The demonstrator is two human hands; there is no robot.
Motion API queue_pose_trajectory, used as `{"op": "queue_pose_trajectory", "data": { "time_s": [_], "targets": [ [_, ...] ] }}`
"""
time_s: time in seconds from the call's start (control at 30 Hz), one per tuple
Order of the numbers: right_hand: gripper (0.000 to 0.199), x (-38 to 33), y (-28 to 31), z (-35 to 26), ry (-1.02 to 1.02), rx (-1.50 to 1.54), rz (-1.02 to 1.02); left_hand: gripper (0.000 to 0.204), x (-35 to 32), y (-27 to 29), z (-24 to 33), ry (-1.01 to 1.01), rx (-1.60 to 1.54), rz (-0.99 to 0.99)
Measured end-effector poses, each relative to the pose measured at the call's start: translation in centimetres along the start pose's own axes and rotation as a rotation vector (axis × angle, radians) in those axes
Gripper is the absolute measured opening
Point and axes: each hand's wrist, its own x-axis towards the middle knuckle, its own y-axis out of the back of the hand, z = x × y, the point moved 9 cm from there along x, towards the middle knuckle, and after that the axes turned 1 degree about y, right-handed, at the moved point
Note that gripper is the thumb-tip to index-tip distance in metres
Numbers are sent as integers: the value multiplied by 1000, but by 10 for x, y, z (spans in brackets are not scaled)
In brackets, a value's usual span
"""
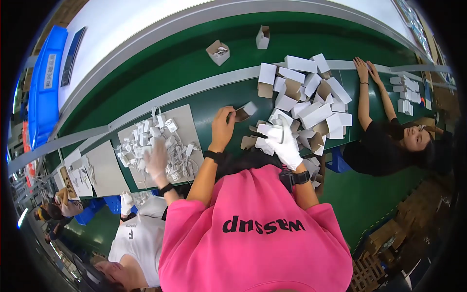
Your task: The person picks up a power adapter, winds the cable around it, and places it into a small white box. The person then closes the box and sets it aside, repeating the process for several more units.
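Green bench (205,113): a bare strip is running between the adapter-and-cable pile (171,125) and the left hand (223,129). Obstacles: a heap of white boxes (316,114) is blocking the right, an open box (249,109) is occupying the gap between left hand and heap, and a co-worker's hand (156,161) is overhanging the pile.

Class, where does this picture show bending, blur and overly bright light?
In the head view, the grey rail bows and the corners go black; in the head view, the hand of the co-worker in white is smeared, while the wearer's left hand looks sharper; in the head view, a light tube glares white.
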Motion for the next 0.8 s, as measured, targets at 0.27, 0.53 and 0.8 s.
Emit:
{"op": "queue_pose_trajectory", "data": {
  "time_s": [0.27,0.53,0.8],
  "targets": [
    [70,40,-103,59,-91,-244,-459,22,-18,26,-21,-73,-15,135],
    [58,59,-112,52,302,-1016,-383,26,-45,11,-64,229,-225,134],
    [38,58,-106,30,164,-1309,-247,26,-49,-23,-65,326,-48,-134]
  ]
}}
